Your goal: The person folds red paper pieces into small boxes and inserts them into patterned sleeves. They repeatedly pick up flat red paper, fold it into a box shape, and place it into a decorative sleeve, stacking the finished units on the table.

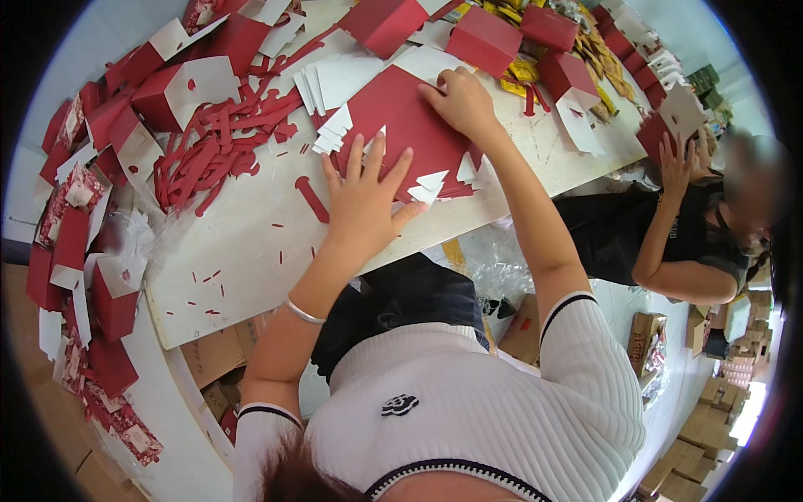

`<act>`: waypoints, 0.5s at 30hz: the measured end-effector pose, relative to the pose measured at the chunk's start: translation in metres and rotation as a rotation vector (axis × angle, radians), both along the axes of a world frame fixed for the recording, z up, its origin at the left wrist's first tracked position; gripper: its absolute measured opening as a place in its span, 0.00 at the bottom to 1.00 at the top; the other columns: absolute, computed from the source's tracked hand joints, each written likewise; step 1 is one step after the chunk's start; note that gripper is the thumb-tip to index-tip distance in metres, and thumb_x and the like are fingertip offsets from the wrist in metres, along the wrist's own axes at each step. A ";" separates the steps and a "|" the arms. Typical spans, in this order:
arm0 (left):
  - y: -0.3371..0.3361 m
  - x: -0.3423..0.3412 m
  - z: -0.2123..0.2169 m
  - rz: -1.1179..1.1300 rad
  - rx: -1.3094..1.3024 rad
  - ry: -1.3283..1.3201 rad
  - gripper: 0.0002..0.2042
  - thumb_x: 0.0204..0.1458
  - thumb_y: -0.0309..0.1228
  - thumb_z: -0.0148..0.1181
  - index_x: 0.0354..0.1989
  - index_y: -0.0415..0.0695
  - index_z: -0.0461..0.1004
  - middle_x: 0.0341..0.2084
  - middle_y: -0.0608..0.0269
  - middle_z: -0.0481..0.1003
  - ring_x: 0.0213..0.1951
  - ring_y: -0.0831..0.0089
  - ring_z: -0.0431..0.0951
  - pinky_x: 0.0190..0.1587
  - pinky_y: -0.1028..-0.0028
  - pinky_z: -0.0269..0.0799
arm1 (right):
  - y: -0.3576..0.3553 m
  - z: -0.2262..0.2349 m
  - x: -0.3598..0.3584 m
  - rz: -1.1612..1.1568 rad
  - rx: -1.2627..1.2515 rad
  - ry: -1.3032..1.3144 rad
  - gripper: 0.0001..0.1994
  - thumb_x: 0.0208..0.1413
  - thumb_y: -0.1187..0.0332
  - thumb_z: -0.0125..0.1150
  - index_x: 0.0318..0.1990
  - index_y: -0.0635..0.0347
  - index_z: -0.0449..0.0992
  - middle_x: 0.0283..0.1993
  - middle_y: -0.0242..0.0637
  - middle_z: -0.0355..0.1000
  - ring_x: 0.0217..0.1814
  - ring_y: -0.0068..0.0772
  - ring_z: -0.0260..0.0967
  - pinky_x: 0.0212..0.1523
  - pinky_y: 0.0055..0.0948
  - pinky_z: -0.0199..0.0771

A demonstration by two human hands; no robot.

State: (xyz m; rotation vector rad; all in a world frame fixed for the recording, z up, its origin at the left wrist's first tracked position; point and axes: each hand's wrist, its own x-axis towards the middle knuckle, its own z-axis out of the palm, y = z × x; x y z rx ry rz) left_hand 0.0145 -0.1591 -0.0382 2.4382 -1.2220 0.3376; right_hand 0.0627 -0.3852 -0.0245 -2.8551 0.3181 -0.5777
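Mid-batch, by the look of it.

Left hand [361,194] flat, fingers spread, pressing the near edge of a flat red die-cut card blank [407,125]. Right hand [460,100] also flat and spread, palm down on the blank's far corner, at about 1 o'clock from the left. Neither hand clamped on anything; both just bearing down. Blank lying unfolded on the white worktop [251,251], white flaps sticking out along its edges, apparently topmost of a small stack of blanks.

Done so far, judging from the layout: folded red boxes [485,38] piled at 12 to 1 o'clock of the blank, more red boxes with white flaps [176,88] at 10 o'clock, another pile of boxes [92,284] hanging over the worktop edge at 8 to 9 o'clock. Heap of red punched-out strips [217,155] at 9 o'clock of the blank, loose red slivers scattered toward the near edge.

Left to do: this blank not yet folded, no creases raised, no walls up. Remaining stack depth impossible to read from this view.

Second person [686,234] seated at 3 o'clock, one hand [673,163] raised against a red piece at the worktop's right end. Brown cartons [644,335] on the floor at 4 o'clock.
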 end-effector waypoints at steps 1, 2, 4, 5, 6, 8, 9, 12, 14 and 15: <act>-0.002 -0.007 -0.002 0.014 0.018 -0.023 0.32 0.43 0.54 0.53 0.56 0.52 0.61 0.57 0.50 0.54 0.59 0.51 0.50 0.53 0.37 0.37 | 0.003 -0.004 -0.005 -0.003 -0.042 -0.043 0.23 0.44 0.48 0.55 0.29 0.65 0.74 0.31 0.50 0.72 0.35 0.46 0.70 0.34 0.40 0.70; -0.004 -0.013 -0.002 0.030 0.036 -0.046 0.32 0.42 0.55 0.52 0.56 0.53 0.61 0.57 0.50 0.54 0.59 0.50 0.51 0.53 0.36 0.37 | 0.005 -0.004 -0.002 -0.035 -0.020 0.002 0.24 0.44 0.47 0.55 0.28 0.65 0.74 0.31 0.50 0.72 0.35 0.46 0.71 0.34 0.39 0.70; -0.007 -0.024 -0.002 0.035 0.036 -0.042 0.34 0.41 0.57 0.51 0.56 0.54 0.61 0.56 0.50 0.55 0.57 0.50 0.53 0.53 0.36 0.37 | 0.011 0.004 0.005 -0.096 0.024 0.090 0.25 0.43 0.45 0.55 0.28 0.65 0.74 0.30 0.50 0.72 0.34 0.45 0.71 0.34 0.38 0.70; -0.008 -0.031 -0.002 0.033 0.036 -0.030 0.34 0.41 0.57 0.52 0.56 0.54 0.61 0.56 0.50 0.55 0.57 0.51 0.53 0.53 0.36 0.37 | 0.012 0.007 0.005 -0.098 0.037 0.103 0.25 0.43 0.45 0.55 0.28 0.65 0.75 0.31 0.49 0.73 0.34 0.44 0.71 0.34 0.37 0.70; -0.008 -0.035 -0.002 0.032 0.036 -0.019 0.34 0.41 0.57 0.52 0.56 0.55 0.61 0.56 0.51 0.55 0.56 0.51 0.54 0.53 0.36 0.37 | 0.014 0.009 0.004 -0.101 0.050 0.117 0.25 0.43 0.45 0.55 0.28 0.64 0.75 0.31 0.48 0.73 0.34 0.44 0.71 0.35 0.37 0.70; -0.004 -0.034 0.003 0.023 -0.047 0.071 0.32 0.42 0.55 0.54 0.55 0.51 0.62 0.55 0.50 0.56 0.55 0.53 0.56 0.53 0.37 0.37 | 0.016 0.017 0.004 -0.072 0.095 0.131 0.25 0.44 0.45 0.54 0.28 0.63 0.75 0.31 0.47 0.73 0.34 0.44 0.71 0.35 0.36 0.70; 0.000 -0.028 0.009 0.018 -0.108 0.142 0.32 0.42 0.55 0.54 0.54 0.49 0.64 0.55 0.51 0.56 0.55 0.53 0.56 0.54 0.38 0.37 | 0.011 0.023 0.002 -0.047 0.127 0.135 0.24 0.44 0.46 0.54 0.28 0.63 0.75 0.31 0.46 0.73 0.34 0.44 0.72 0.35 0.36 0.70; 0.010 -0.013 0.026 0.100 -0.224 0.133 0.34 0.43 0.54 0.55 0.54 0.43 0.62 0.54 0.47 0.57 0.57 0.53 0.54 0.53 0.38 0.38 | 0.009 0.030 -0.009 0.004 0.211 0.130 0.20 0.46 0.50 0.54 0.28 0.62 0.76 0.28 0.43 0.74 0.32 0.42 0.72 0.35 0.36 0.70; 0.011 0.000 0.031 0.170 -0.296 0.027 0.36 0.42 0.55 0.55 0.55 0.41 0.60 0.54 0.44 0.56 0.58 0.53 0.53 0.53 0.38 0.39 | 0.024 0.050 -0.024 0.025 0.267 0.125 0.19 0.48 0.53 0.53 0.28 0.62 0.77 0.26 0.44 0.73 0.30 0.42 0.72 0.34 0.35 0.69; 0.014 0.003 0.037 0.225 -0.245 -0.013 0.43 0.39 0.57 0.57 0.56 0.35 0.55 0.53 0.40 0.57 0.58 0.54 0.56 0.53 0.39 0.40 | 0.033 0.061 -0.032 0.084 0.327 0.080 0.18 0.48 0.54 0.53 0.27 0.63 0.77 0.24 0.45 0.72 0.29 0.43 0.71 0.33 0.35 0.69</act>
